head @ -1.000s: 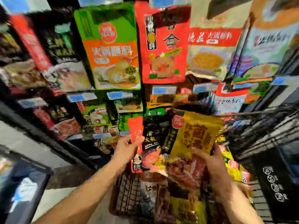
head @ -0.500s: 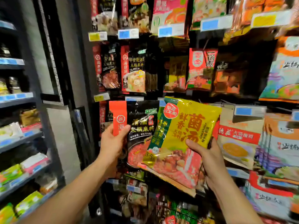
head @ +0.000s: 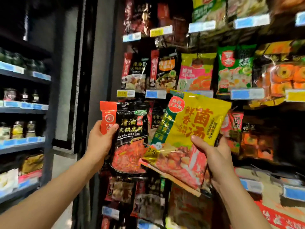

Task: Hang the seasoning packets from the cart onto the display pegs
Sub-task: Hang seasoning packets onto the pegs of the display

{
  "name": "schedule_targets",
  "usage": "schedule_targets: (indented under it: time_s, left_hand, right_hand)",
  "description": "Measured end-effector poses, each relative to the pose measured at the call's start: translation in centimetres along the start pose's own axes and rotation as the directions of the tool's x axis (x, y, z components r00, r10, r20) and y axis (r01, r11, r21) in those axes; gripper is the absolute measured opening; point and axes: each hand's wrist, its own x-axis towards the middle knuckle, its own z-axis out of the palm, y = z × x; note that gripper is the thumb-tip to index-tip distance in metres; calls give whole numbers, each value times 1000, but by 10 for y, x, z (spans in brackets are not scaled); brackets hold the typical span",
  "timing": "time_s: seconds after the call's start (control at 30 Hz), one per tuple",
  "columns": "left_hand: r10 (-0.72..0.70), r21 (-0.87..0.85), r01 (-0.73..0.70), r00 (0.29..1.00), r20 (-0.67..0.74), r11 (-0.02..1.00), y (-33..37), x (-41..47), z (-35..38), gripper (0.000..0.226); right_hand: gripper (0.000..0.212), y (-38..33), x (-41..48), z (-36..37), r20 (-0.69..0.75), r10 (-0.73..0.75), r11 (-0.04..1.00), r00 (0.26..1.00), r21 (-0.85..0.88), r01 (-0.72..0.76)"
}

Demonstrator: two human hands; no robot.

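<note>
Both hands are closed on packets. The left hand (head: 100,142) grips the black packet (head: 132,138) by its red left edge, thumb across the front. The right hand (head: 212,156) holds the yellow packet (head: 189,129) from its lower right side, thumb on the front. The yellow packet is tilted and overlaps the black one's right edge.

A second ago the view looked down on the cart, with both packets just above it. Now the cart is out of view and both packets are raised in front of the display, just below a row of price tags (head: 156,94). So picking from the cart is done and hanging comes next.

Neither packet is on a peg yet. The hung packets (head: 196,75) fill the rows far behind, and ones that look like the black packet (head: 134,71) hang upper left. The view is blurred, so the pegs themselves and the packets' hang holes cannot be made out; the right peg is probably found by matching the packet fronts.
</note>
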Motion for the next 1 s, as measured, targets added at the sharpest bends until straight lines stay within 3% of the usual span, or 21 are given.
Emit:
schedule_targets:
  time_s: [0.1, 0.2, 0.3, 0.4, 0.57, 0.63, 0.8, 1.0]
  left_hand:
    - [1, 11, -1, 1000, 6, 1000, -21, 39, 1, 16]
    - [-50, 28, 49, 997, 53, 998, -44, 65, 4, 15]
    - [-91, 34, 89, 995, 46, 995, -60, 83, 9, 21]
    - [-83, 43, 83, 996, 7, 996, -65, 100, 19, 22]
    - [-100, 90, 98, 995, 18, 991, -67, 139, 39, 56]
    - [-97, 103, 95, 995, 18, 990, -70, 150, 42, 64]
    - [64, 186, -68, 998, 30, 980, -77, 163, 48, 66]
    - [-27, 80, 26, 1000, 16, 996, -80, 185, 58, 59]
  right_hand:
    - [100, 0, 27, 17, 9, -103, 994, 995, -30, 103]
    - [125, 6, 47, 29, -15, -142, 985, 990, -103, 140]
    - [127, 17, 61, 29, 12, -148, 981, 989, -125, 149]
    - [115, 16, 62, 38, 15, -154, 980, 988, -127, 154]
    - [71, 25, 73, 46, 41, -159, 977, 986, -135, 163]
    - [68, 29, 76, 50, 52, -147, 981, 988, -118, 153]
    - [60, 36, 82, 51, 61, -136, 982, 989, -124, 142]
    - [71, 39, 88, 51, 48, -136, 980, 990, -137, 141]
